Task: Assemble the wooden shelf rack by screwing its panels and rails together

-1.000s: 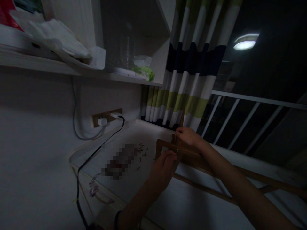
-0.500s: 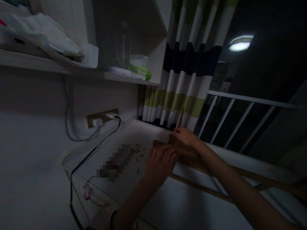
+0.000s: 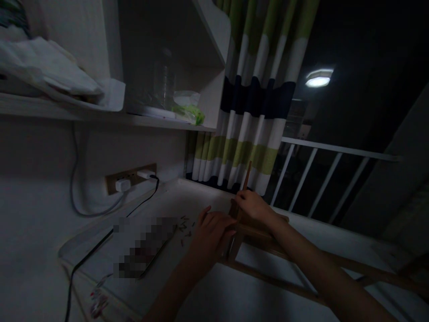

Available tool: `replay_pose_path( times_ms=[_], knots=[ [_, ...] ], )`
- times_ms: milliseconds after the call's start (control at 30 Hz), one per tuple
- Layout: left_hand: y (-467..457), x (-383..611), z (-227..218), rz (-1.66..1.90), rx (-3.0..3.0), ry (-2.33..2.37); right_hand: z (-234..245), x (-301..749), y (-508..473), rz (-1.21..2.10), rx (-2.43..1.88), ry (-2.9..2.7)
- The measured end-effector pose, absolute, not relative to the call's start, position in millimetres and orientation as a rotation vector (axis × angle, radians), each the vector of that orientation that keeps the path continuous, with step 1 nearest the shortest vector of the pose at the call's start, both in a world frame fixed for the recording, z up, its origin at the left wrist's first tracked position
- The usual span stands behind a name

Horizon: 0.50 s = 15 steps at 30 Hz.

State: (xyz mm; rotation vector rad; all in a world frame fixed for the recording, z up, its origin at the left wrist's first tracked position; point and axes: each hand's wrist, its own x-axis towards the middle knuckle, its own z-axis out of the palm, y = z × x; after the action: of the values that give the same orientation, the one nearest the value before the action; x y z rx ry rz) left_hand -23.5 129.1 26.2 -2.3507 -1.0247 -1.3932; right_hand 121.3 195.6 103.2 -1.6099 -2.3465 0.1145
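Note:
A brown wooden frame with long side rails (image 3: 268,273) lies across the white surface, its kind hard to make out in the dim light. My right hand (image 3: 253,205) is closed around a narrow wooden piece (image 3: 247,176) that sticks up at the frame's far left end. At the same end, my left hand (image 3: 211,235) grips the frame's near corner, fingers bent over the wood and one finger raised. Small dark slender pieces (image 3: 183,223), several in number, lie scattered just left of my left hand.
A blurred-out flat object (image 3: 150,246) rests on the white surface (image 3: 167,201) at left. A black cable (image 3: 97,243) runs from the wall socket (image 3: 130,177) along the edge. Overhead juts a shelf (image 3: 161,118); behind are a striped curtain (image 3: 251,120) and a white railing (image 3: 338,147).
The view has shifted, so the scene sits lower and further left. My left hand has one finger lifted from the wood; my right hand keeps its hold on the upright piece.

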Motion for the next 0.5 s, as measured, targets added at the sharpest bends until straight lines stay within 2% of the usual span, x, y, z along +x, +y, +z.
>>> replay_pose_path(
  times_ms=[500],
  knots=[
    [129.7,-18.1,20.6,-1.557,-2.276,-0.982,99.4,125.1,201.4,0.138,-1.572,-2.284]
  ],
)
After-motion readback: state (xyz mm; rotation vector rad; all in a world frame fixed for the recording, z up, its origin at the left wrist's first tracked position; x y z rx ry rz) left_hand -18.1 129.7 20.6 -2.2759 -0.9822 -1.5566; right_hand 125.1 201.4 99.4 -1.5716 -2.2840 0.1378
